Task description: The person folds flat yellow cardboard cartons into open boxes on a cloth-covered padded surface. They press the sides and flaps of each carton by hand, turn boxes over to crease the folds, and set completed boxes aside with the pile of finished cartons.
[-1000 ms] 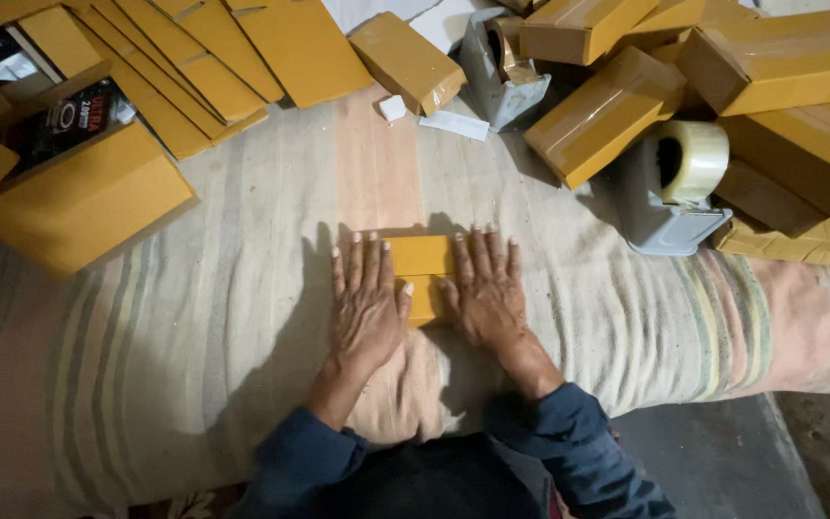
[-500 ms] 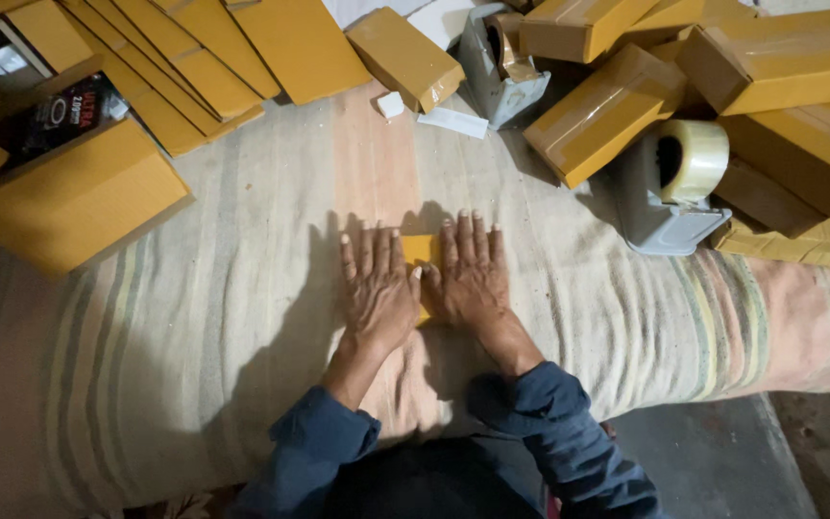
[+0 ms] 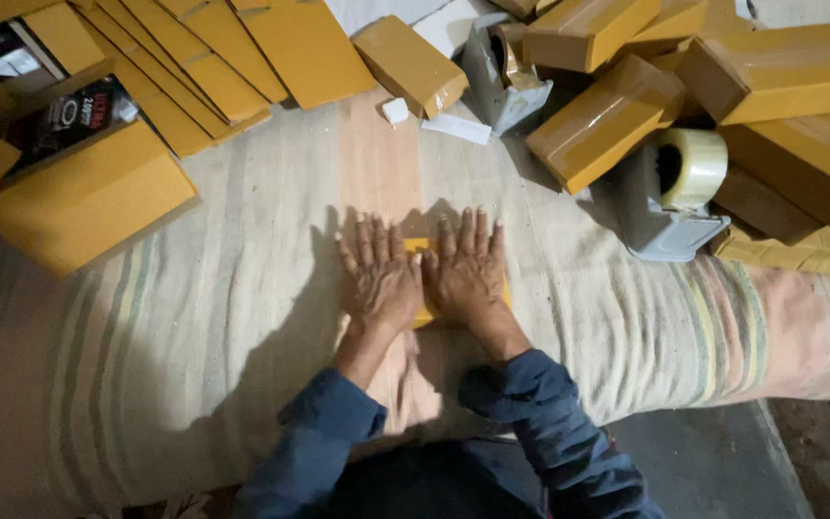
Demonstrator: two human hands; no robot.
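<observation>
The striped cloth surface (image 3: 194,317) carries stacked yellow boxes (image 3: 607,120) and a tape dispenser (image 3: 670,197) at the far right. Both hands lie flat with fingers straight, left hand (image 3: 381,279) and right hand (image 3: 468,271) pressing a small yellow packet (image 3: 419,247). They cover it almost fully, so its long axis is unclear.

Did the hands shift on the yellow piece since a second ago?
Yes. Left hand and right hand closed inward over the yellow cardboard piece; the tape dispenser stayed put.
</observation>
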